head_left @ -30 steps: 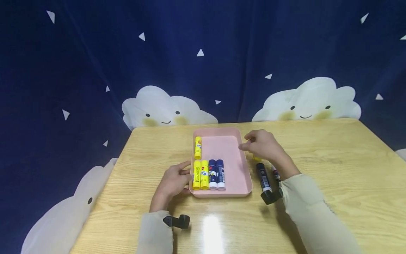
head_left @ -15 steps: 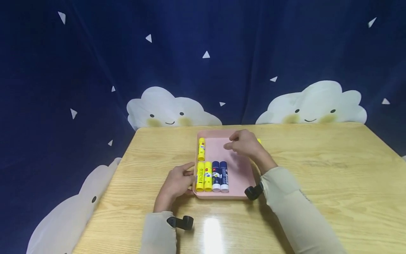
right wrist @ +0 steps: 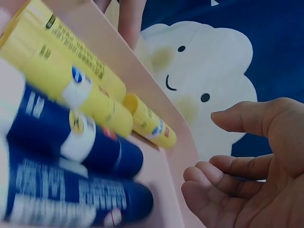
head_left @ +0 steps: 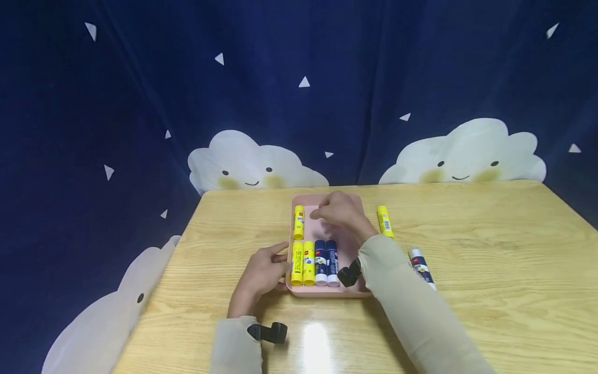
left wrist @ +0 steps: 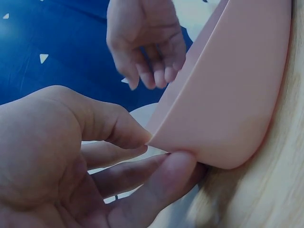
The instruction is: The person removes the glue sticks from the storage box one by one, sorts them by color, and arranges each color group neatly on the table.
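My left hand (head_left: 262, 269) pinches the near-left part of the pink tray (head_left: 322, 294), thumb on the rim and fingers against the outer wall in the left wrist view. Above the far half of that tray hovers my right hand (head_left: 340, 210), fingers loosely bent and holding nothing. Inside lie glue sticks: two yellow ones (head_left: 302, 263) and two navy ones (head_left: 326, 263) side by side along the near end. Beyond them, against the left wall, lies another yellow glue stick (head_left: 299, 222). The right wrist view shows these sticks close up, with the right hand (right wrist: 251, 166) apart from them.
On the wooden table (head_left: 504, 249), right of the tray, lie a yellow glue stick (head_left: 384, 222) and a navy-and-white glue stick (head_left: 422, 268), partly behind the right sleeve (head_left: 411, 291). A dark blue curtain (head_left: 261, 93) with printed clouds hangs behind the table.
My right hand has moved left from beside the tray's right rim to over its far half. The left hand keeps its hold on the tray; the sticks inside lie as before.
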Demonstrator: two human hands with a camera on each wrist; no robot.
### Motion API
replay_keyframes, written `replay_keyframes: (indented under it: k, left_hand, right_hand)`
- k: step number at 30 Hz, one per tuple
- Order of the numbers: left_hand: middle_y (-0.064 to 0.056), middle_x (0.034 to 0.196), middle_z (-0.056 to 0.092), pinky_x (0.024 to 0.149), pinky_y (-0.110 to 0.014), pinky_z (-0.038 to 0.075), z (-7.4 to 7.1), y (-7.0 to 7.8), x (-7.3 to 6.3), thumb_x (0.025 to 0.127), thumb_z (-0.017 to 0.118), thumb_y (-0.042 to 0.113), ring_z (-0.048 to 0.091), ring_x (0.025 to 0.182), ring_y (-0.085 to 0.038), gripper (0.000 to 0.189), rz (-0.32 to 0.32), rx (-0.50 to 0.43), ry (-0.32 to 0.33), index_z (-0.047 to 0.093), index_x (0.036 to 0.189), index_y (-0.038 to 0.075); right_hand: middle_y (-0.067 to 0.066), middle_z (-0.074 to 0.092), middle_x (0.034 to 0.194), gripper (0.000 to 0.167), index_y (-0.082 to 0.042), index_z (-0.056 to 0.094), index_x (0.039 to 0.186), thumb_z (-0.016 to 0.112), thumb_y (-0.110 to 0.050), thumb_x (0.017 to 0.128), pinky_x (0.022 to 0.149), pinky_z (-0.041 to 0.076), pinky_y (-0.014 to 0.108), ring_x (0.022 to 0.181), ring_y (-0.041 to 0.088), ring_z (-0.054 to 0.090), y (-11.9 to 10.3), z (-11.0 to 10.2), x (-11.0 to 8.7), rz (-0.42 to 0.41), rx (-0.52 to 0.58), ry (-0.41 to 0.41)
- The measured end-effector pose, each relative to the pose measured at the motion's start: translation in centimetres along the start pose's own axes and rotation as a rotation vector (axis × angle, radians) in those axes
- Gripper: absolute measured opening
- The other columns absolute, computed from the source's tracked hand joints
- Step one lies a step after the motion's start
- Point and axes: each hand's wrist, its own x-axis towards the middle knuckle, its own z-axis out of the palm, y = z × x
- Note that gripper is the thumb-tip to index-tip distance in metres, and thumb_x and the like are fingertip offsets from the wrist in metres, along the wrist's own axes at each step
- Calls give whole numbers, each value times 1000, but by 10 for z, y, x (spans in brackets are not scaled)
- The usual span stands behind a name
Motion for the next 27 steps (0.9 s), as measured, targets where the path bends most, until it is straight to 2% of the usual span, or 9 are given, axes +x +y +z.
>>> replay_keyframes:
  k: [2,4,7,9,12,21,26,27]
  left_hand:
    - [-19,127,63,58,-33,61,0,0,0,90,61,5,68,87,-22,59,12,-5,-6,50,148,10]
    - [-20,128,63,58,-33,61,0,0,0,90,61,5,68,88,-22,59,25,-7,-14,50,148,10]
    - [-20,129,63,58,-33,61,0,0,0,91,60,5,68,89,-23,58,35,-6,-23,49,148,9]
    - [-20,129,63,58,-33,61,0,0,-1,91,60,4,68,89,-22,58,34,-7,-24,49,148,9]
    - [-20,128,63,58,-33,61,-1,-1,-2,91,60,4,68,89,-22,58,29,-7,-15,50,148,10]
    - [-20,128,63,58,-33,61,-3,-1,-2,90,59,4,68,89,-23,59,27,-8,-15,50,148,10]
    - [-20,129,63,58,-33,61,-2,-2,-1,90,59,3,68,91,-24,59,44,-20,-24,50,148,9]
    - [-21,129,63,58,-34,61,-2,-2,-1,90,59,3,68,91,-24,59,45,-24,-27,49,148,9]
  right_hand:
    - [9,55,74,27,-1,69,91,75,-28,86,57,45,33,68,26,55,-4,5,3,18,44,-12]
    - [8,55,75,25,-2,67,90,75,-25,86,58,48,33,68,25,55,-7,10,6,38,88,-13]
    - [12,58,84,21,-2,64,92,76,-18,85,64,53,35,74,27,58,-11,16,9,60,128,-25]
    - [14,60,94,21,-3,65,96,77,-16,84,72,57,37,86,29,61,-14,20,12,79,135,-32]
    - [13,60,96,22,-2,67,96,77,-17,83,76,56,37,91,29,61,-17,24,16,104,106,-38]
    - [8,58,84,27,-1,73,101,74,-21,83,61,51,29,76,23,58,-24,30,29,132,-4,-29]
    - [8,53,77,25,-2,71,97,77,-17,78,50,42,28,65,23,52,-24,39,36,161,28,-17]
    - [9,53,78,24,-3,70,96,77,-16,77,50,44,29,65,23,53,-24,40,36,163,37,-19]
